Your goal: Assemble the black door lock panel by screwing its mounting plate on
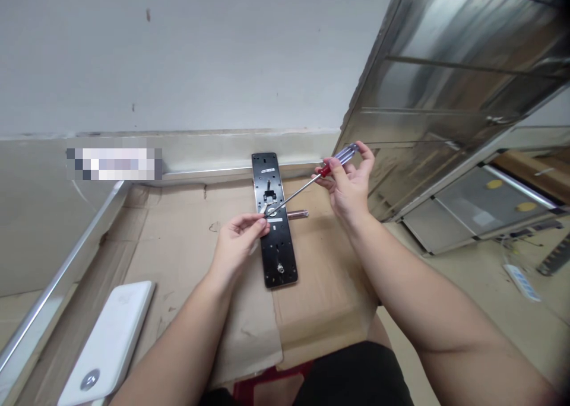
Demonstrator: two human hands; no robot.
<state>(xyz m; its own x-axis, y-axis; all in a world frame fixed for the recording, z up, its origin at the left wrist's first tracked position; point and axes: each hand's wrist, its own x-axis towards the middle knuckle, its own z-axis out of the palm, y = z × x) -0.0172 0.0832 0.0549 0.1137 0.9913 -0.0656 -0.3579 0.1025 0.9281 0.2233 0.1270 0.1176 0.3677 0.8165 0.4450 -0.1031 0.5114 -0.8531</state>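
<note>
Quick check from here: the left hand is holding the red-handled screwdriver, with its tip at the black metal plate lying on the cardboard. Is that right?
Not quite: the head view shows the right hand holding the red-handled screwdriver, not the left hand. The rest stands: its tip is at the black metal plate lying on the cardboard.

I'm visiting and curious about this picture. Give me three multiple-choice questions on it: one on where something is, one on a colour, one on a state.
1. Where does the black plate lie? A on a glass shelf; B on cardboard; C on a stool.
2. What colour is the collar of the screwdriver? A red; B blue; C green.
3. The screwdriver is: A lying flat; B stuck upright in the plate; C in the right hand.

Answers: 1 B, the cardboard spreads under the plate. 2 A, red shows below the clear handle. 3 C, those fingers grip the handle.
</note>
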